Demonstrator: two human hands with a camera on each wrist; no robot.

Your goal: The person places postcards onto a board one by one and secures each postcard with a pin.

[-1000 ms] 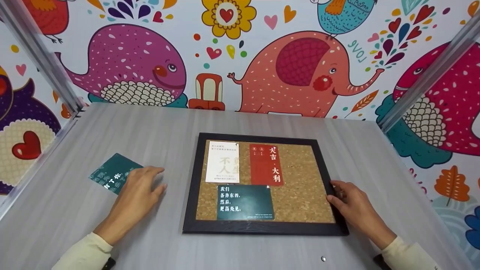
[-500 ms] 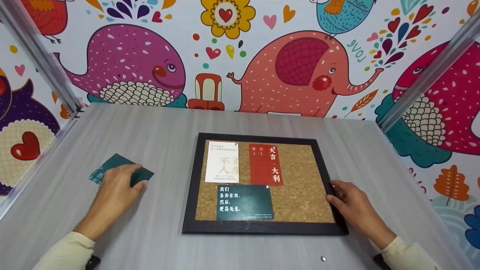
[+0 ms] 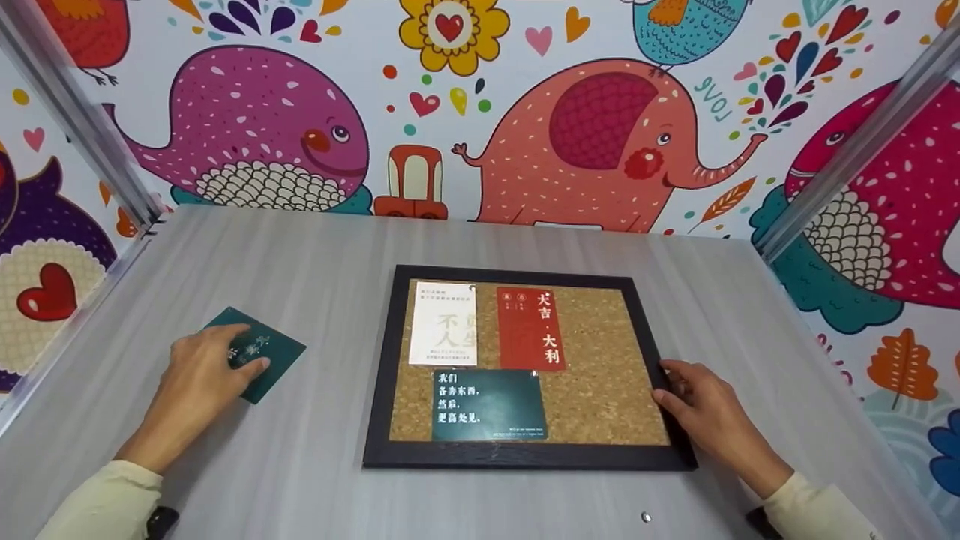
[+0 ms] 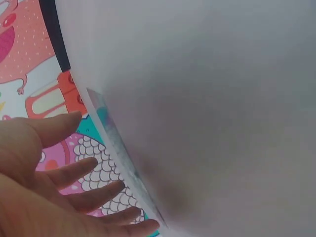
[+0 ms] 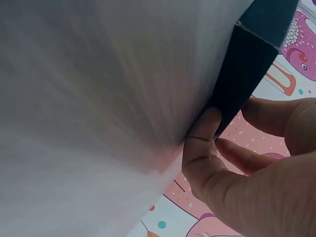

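Note:
My left hand hovers over a dark green card with white writing, flat on the table at the left. The left wrist view shows its fingers spread and relaxed, near the card seen almost edge-on. My right hand grips the right side of a black-framed corkboard, thumb on the frame, fingers curled at its outer side. The right wrist view shows them at the black frame. On the cork are a white card, a red card and a green card, with small pins at their upper edges.
A small shiny metal piece lies on the grey table in front of the board. A wall with cartoon animals stands behind, and metal posts rise at the table's back corners.
My left hand has moved left and back across the loose green card, uncovering its right part. The right hand and the corkboard have stayed in place.

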